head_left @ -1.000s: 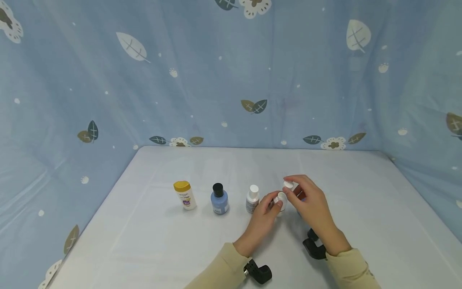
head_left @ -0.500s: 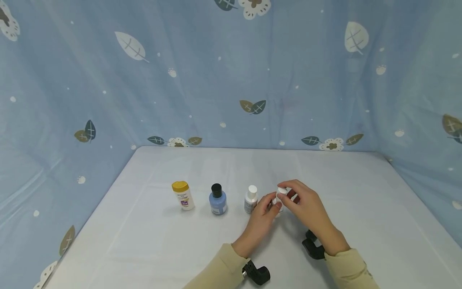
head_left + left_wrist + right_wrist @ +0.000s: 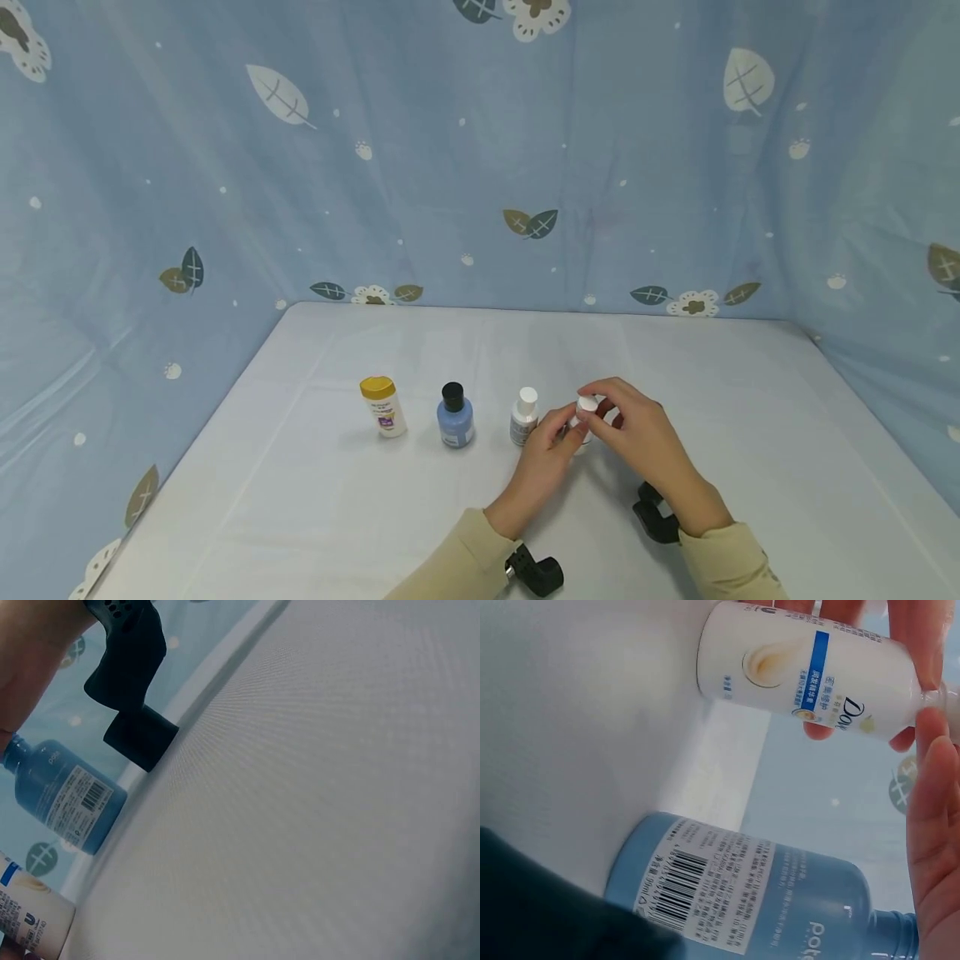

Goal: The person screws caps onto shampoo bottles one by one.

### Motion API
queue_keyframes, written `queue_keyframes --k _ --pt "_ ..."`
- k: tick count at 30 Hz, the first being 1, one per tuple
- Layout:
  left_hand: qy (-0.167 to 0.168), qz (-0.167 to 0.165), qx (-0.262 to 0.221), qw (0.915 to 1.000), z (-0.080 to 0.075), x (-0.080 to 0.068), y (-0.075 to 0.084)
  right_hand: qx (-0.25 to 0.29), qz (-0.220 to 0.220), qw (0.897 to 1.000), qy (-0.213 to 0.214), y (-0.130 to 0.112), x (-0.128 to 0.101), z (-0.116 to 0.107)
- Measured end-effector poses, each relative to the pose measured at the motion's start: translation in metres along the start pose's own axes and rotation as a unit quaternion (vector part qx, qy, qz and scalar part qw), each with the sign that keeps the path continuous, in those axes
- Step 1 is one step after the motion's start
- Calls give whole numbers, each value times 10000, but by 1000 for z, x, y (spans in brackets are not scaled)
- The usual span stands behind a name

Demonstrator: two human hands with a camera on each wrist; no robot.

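Note:
My left hand (image 3: 543,458) grips a small white Dove bottle (image 3: 810,671), which stands upright on the table. Above it my right hand (image 3: 637,429) pinches a white cap (image 3: 587,403) at the bottle's mouth, between thumb and fingertips. Whether the cap's thread has caught cannot be told. Close beside the right hand, an uncapped blue bottle (image 3: 765,892) shows its threaded neck in the right wrist view; in the head view that hand hides it. The left wrist view has the same blue bottle (image 3: 67,791) and the Dove bottle's lower part (image 3: 34,907).
Left of my left hand stands a small bottle with a white cap (image 3: 523,423), very near the fingers. Farther left are a blue bottle with a black cap (image 3: 454,421) and a white bottle with a yellow cap (image 3: 384,408). A patterned blue curtain (image 3: 420,167) rises behind the white table (image 3: 337,517).
My right hand has brought the white cap left and down from beside the Dove bottle onto its mouth. The left hand has stayed almost still around the bottle.

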State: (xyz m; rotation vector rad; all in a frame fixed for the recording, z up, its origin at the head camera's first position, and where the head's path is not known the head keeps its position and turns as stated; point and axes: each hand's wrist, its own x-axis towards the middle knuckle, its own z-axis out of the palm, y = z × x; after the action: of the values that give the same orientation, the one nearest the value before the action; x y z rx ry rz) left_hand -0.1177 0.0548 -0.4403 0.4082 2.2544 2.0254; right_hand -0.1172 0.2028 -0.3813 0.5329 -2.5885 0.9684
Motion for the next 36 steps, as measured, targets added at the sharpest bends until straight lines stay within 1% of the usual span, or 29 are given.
queue_keyframes --k 2,4,7,9,11,15,18,22,25,27,29,31,36 --pt "25 40 -21 10000 0 -1 3 -40 10 9999 -96 1 0 -1" --pt "52 169 16 9998 -1 -3 10 -75 -33 9997 -230 1 0 -2" --pt "23 249 19 9997 -3 -6 21 -105 -197 9985 -505 2 0 -4" --pt "-32 229 19 9997 -4 -8 28 -80 -341 9971 -675 3 -1 -7" --pt "-90 131 10 9999 -5 -9 31 -36 -424 9959 -794 3 -1 -9" --pt "-136 110 49 9998 -6 -9 34 -20 -423 9957 -828 3 0 -12" --pt "-154 134 64 9998 -7 -9 34 -98 -293 9964 -786 3 0 -12" --pt "-181 121 17 9998 -7 -9 29 -311 -45 9967 -750 2 0 -12" --pt "-190 146 -4 9997 -4 -6 15 -442 55 9966 -693 1 -1 -11" --pt "-172 215 -51 9996 -3 -3 5 -478 31 9970 -614 0 -1 -10" --pt "-161 253 -73 9995 -1 -1 -2 -498 0 9975 -510 0 -1 -9" --pt "-173 232 -128 9995 -3 -2 5 -520 -19 9977 -439 -1 -1 -8" --pt "-217 152 -155 9995 -7 -9 30 -592 3 9974 -400 -1 -1 -7"
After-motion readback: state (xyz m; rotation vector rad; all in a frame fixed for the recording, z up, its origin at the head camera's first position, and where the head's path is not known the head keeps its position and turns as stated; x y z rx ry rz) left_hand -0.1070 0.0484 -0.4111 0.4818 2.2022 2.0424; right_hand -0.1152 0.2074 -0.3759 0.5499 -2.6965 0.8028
